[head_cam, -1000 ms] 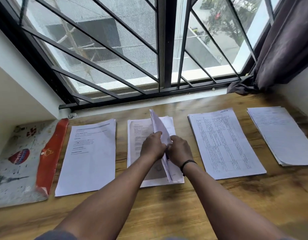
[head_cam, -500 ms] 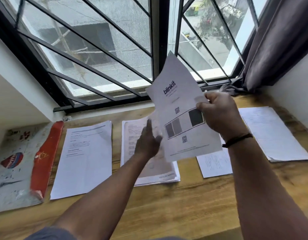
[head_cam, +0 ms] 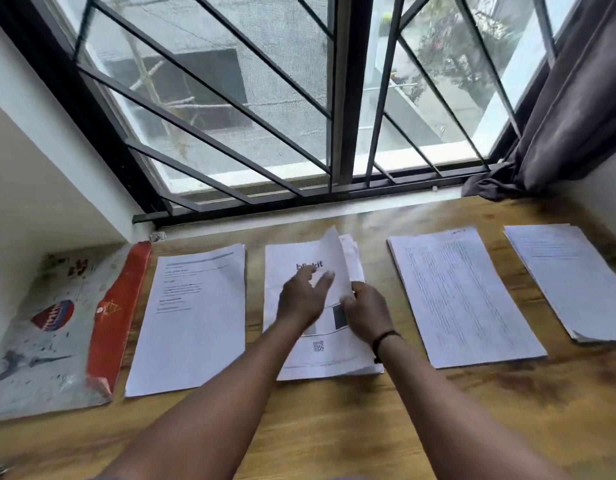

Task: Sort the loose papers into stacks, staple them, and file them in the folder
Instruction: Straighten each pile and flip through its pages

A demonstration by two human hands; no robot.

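Two bare forearms reach from the near edge of the wooden table (head_cam: 334, 427) toward its middle, the right wrist wearing a thin dark band (head_cam: 384, 339). The left hand (head_cam: 301, 299) lies with straight, spread fingers on the top sheet (head_cam: 320, 355) of the middle stack (head_cam: 355, 258), partly covering a bold printed word of which "b" and "kit" can be read; a small QR code and grey blocks show lower on that page. The right hand (head_cam: 367, 313), just beside the left, pinches the sheet's right edge, which lifts off the pile. A stack with a grey header bar (head_cam: 192, 320) lies to the left, its lines too small to read. The folder (head_cam: 57, 327), with an orange flap, lies at the left edge. Two more stacks, a densely printed one (head_cam: 462, 296) and a faintly printed one (head_cam: 569, 282), lie toward the right edge. Behind the far edge stand a barred window (head_cam: 334, 98) and a dark curtain (head_cam: 559, 109).
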